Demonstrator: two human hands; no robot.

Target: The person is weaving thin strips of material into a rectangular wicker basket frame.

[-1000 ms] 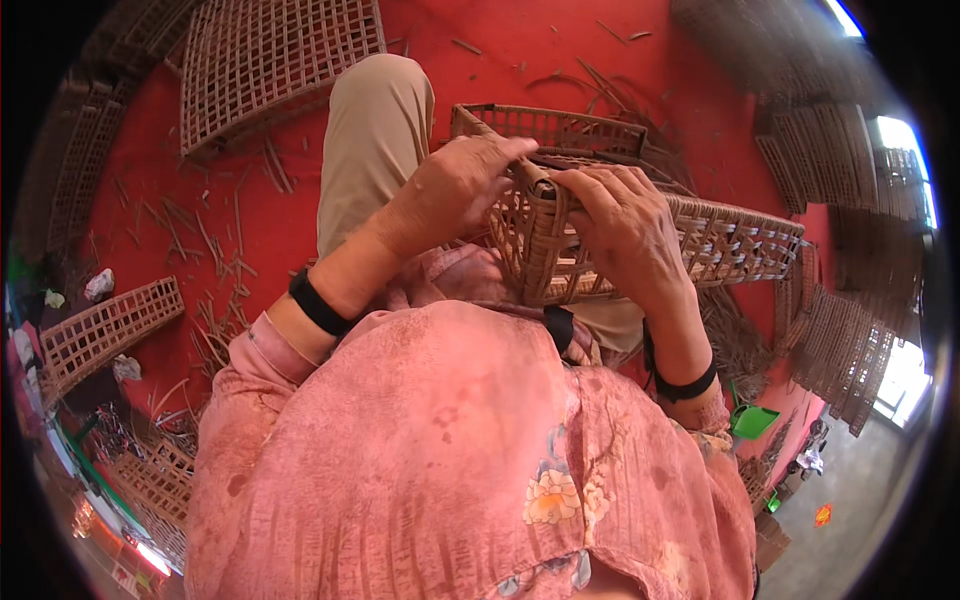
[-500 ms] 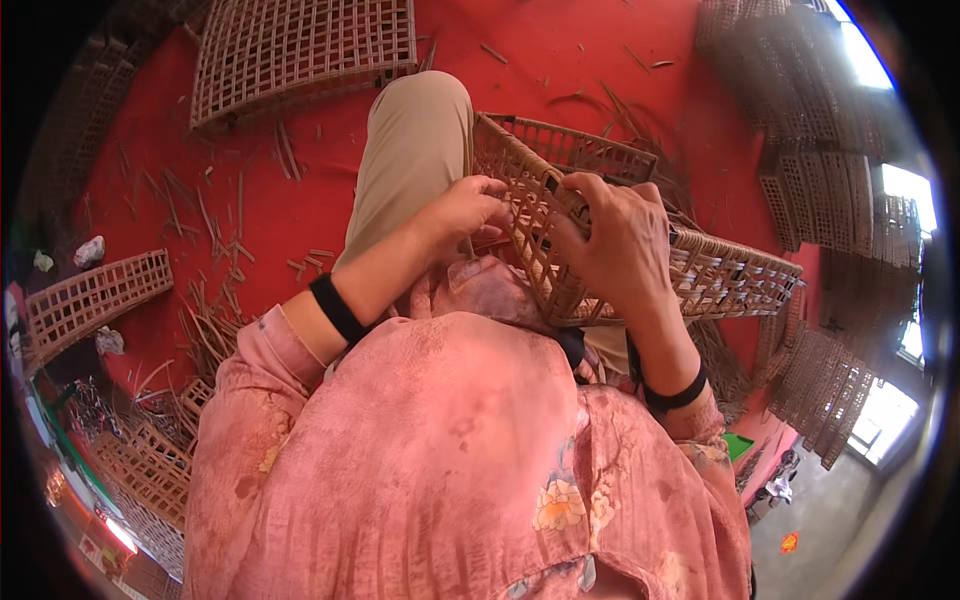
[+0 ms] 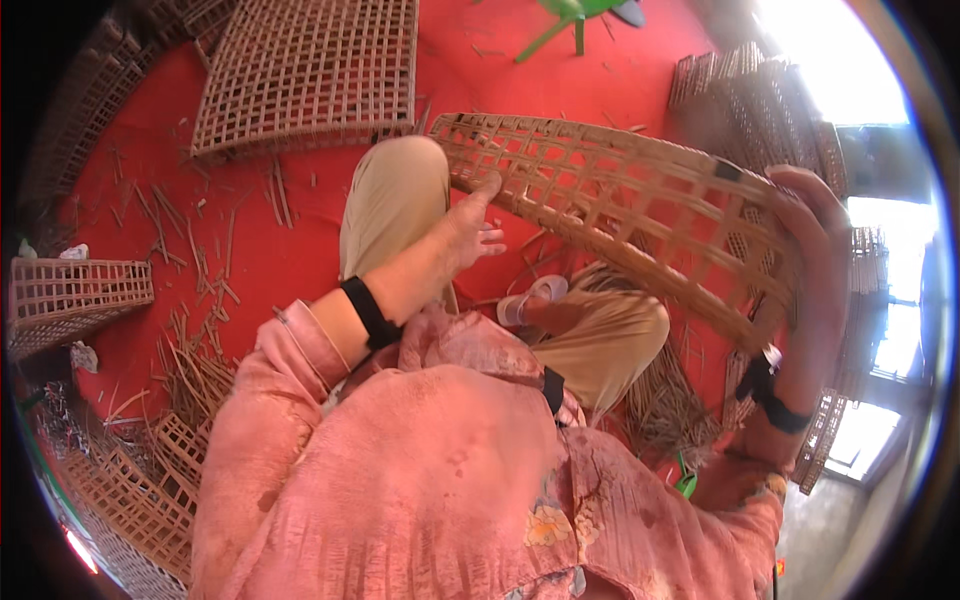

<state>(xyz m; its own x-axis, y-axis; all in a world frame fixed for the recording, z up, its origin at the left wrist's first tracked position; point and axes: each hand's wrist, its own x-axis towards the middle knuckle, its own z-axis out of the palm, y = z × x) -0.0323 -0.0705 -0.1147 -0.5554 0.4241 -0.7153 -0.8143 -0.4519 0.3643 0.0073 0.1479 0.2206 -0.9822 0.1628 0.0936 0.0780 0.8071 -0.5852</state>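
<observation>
A woven rattan basket (image 3: 640, 195) with an open lattice is raised and tilted in front of me, running from my knee to the right. My right hand (image 3: 820, 235) is closed round its right end, slightly blurred, with some fingers hidden behind the weave. Near the basket's left end is my left hand (image 3: 472, 225). Its fingers are spread below the rim, and its thumb overlaps the lower edge; whether it touches is hard to tell.
A large lattice panel (image 3: 305, 75) lies on the red floor (image 3: 130, 210) ahead, with cane scraps around. Stacked woven pieces (image 3: 745, 110) stand at right, a box-like basket (image 3: 85, 295) at left. A bundle of cane strips (image 3: 675, 400) lies by my right knee (image 3: 610, 340). A green stool (image 3: 570, 15) stands at the far edge.
The basket has been lifted, turned and swung up to the right with my right hand. My left hand, formerly at its side, now has its fingers spread. The view has shifted, showing the green stool.
</observation>
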